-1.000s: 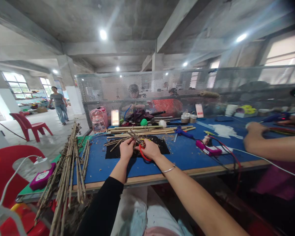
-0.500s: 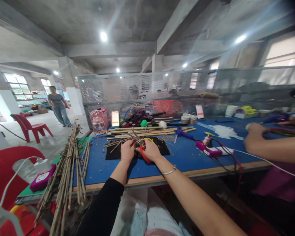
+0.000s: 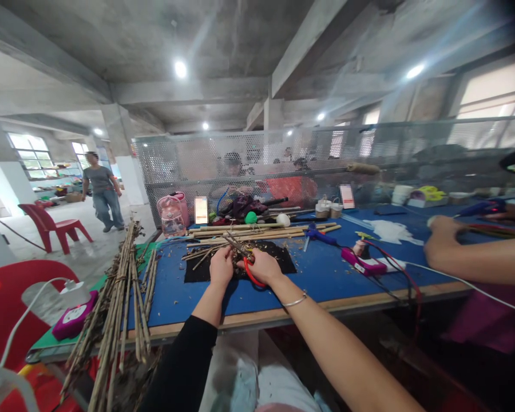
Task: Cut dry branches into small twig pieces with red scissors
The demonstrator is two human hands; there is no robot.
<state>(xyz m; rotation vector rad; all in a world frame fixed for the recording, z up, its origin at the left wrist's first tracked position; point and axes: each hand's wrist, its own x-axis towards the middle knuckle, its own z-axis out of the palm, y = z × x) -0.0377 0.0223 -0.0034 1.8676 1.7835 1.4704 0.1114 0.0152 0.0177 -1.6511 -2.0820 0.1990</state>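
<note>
Lying over the edge of the desk (image 3: 180,306) at the lower left, a tied bundle of dry stalks (image 3: 119,286) probably sat there for being too long to fit elsewhere. Pale rods (image 3: 278,233) stretched along the back at mid-frame, perhaps to stay within reach. At centre, a black cloth (image 3: 285,257) bore twigs (image 3: 201,252), likely keeping them gathered. Over it, the right hand (image 3: 265,268) had its fingers wrapped around red-handled scissors (image 3: 248,273), a grip that seemed suited to working the blades; the left hand (image 3: 220,265) curled its fingers in beside those blades, but whether they pinched a twig could not be told.

A concrete ceiling (image 3: 223,40) spanned the top of the frame, above a perforated metal partition (image 3: 175,157). The desk was blue-topped. A red plastic chair (image 3: 38,220) stood at the left, a neighbour's hand (image 3: 444,230) showed at the right, and a purple power strip (image 3: 363,262) lay right of centre.
</note>
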